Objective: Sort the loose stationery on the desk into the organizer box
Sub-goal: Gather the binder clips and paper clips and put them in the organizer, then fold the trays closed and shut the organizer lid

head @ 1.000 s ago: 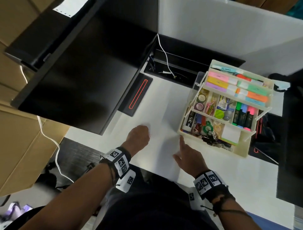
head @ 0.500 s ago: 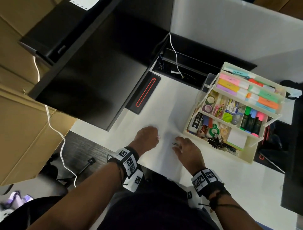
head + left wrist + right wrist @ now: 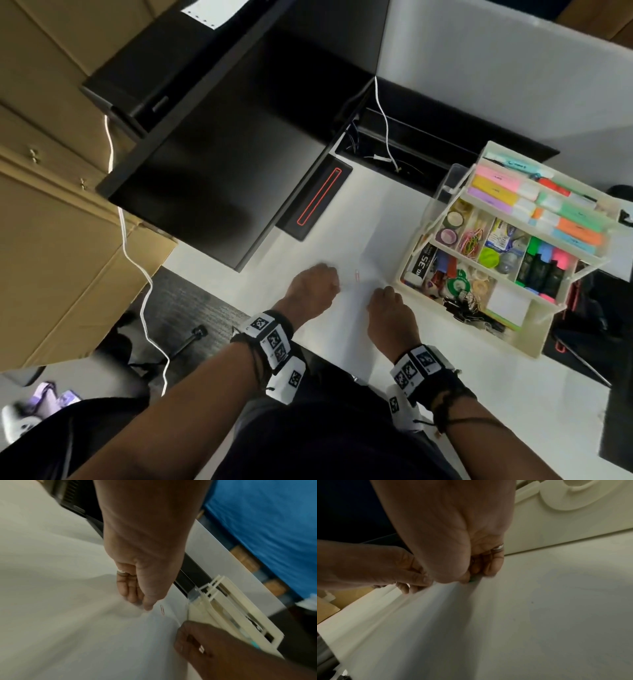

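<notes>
The fingers of the right hand were curled down with their tips pressed together on the desk, pinching what looked like a small green clip, though blur and shadow left it a mere sliver of colour. A second before, that hand had lain with its index finger stretched toward the organizer box; half a second before, the clip lay bare at its fingertips. Now the hand had closed over it, so a pick-up was probably under way, with only the lift and the drop into a tray left.

The left hand had barely moved. Its fingers were bent with the tips on the desk, and I could not tell whether they held anything. A pink paper clip lay loose just beside its thumb, between the two hands, not yet sorted.

The box stood open just right of the right hand, its tiers stepped back and already crowded with highlighters, tape and clips.

The desk was plain white. A black monitor hung over its left part, a white partition stood behind, and cardboard boxes and a white cable lay off to the left.
</notes>
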Demonstrator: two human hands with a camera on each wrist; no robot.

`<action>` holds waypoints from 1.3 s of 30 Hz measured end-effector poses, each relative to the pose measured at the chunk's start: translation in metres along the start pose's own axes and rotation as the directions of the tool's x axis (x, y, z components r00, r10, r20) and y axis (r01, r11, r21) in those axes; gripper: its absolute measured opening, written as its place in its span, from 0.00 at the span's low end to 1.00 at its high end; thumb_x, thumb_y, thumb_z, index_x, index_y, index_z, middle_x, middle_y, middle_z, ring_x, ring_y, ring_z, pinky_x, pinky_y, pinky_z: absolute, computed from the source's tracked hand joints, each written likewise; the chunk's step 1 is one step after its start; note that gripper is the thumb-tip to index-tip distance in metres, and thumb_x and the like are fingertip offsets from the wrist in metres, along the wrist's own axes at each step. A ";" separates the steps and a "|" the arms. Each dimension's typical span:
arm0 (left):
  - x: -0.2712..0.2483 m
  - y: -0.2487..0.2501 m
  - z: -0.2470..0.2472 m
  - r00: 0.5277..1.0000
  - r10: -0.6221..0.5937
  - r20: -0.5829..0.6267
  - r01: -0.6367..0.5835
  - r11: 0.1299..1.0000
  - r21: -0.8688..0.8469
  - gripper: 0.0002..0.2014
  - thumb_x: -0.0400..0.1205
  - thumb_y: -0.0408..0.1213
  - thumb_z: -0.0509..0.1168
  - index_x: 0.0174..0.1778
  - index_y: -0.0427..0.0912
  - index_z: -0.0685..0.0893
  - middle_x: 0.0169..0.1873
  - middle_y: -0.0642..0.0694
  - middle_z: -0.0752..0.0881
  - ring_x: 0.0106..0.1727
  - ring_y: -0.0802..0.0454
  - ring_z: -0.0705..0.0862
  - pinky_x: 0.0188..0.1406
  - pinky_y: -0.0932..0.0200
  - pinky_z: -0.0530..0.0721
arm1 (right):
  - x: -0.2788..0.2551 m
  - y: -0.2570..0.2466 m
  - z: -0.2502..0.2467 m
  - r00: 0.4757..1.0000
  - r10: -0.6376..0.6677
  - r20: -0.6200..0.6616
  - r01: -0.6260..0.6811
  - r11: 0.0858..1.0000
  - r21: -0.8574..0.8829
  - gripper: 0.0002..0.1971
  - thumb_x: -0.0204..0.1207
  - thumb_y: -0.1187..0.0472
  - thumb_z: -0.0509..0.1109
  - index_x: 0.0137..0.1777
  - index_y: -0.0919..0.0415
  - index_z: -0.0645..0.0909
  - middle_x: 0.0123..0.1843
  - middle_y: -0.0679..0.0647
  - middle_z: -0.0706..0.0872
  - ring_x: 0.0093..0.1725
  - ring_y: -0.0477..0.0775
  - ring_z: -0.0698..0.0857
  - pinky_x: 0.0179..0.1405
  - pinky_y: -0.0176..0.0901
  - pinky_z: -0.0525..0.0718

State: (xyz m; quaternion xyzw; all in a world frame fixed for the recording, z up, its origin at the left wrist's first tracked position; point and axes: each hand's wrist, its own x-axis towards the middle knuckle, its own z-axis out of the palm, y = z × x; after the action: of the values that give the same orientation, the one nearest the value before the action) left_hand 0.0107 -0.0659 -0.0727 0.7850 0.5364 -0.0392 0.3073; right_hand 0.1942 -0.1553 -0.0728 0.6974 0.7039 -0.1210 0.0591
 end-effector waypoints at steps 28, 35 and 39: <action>0.057 0.039 -0.040 0.855 0.394 0.337 -0.513 0.740 0.436 0.09 0.77 0.30 0.63 0.49 0.45 0.85 0.47 0.46 0.88 0.47 0.40 0.87 0.43 0.59 0.72 | -0.024 0.079 -0.081 0.935 0.237 -0.265 0.006 0.736 0.677 0.07 0.82 0.67 0.74 0.49 0.52 0.85 0.42 0.44 0.88 0.41 0.44 0.85 0.41 0.41 0.83; 0.046 0.049 -0.035 0.890 0.246 0.383 -0.423 0.758 0.497 0.20 0.75 0.28 0.67 0.64 0.32 0.83 0.50 0.39 0.88 0.46 0.37 0.91 0.41 0.49 0.88 | -0.036 0.079 -0.059 0.949 0.208 -0.235 0.007 0.736 0.677 0.08 0.83 0.67 0.73 0.58 0.54 0.84 0.47 0.46 0.87 0.45 0.47 0.85 0.45 0.44 0.85; 0.035 0.057 -0.037 0.919 0.256 0.299 -0.355 0.866 0.351 0.18 0.79 0.24 0.60 0.65 0.34 0.79 0.55 0.38 0.84 0.51 0.35 0.88 0.39 0.51 0.77 | -0.031 0.085 -0.068 0.931 0.277 -0.239 -0.026 0.700 0.713 0.07 0.84 0.64 0.72 0.59 0.53 0.86 0.49 0.46 0.89 0.47 0.44 0.87 0.46 0.41 0.85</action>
State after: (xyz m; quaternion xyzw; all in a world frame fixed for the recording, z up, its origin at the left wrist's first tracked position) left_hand 0.0645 -0.0311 -0.0315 0.8956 0.3434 -0.1935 0.2065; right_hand 0.2852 -0.1687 -0.0070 0.7336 0.5444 -0.2549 -0.3169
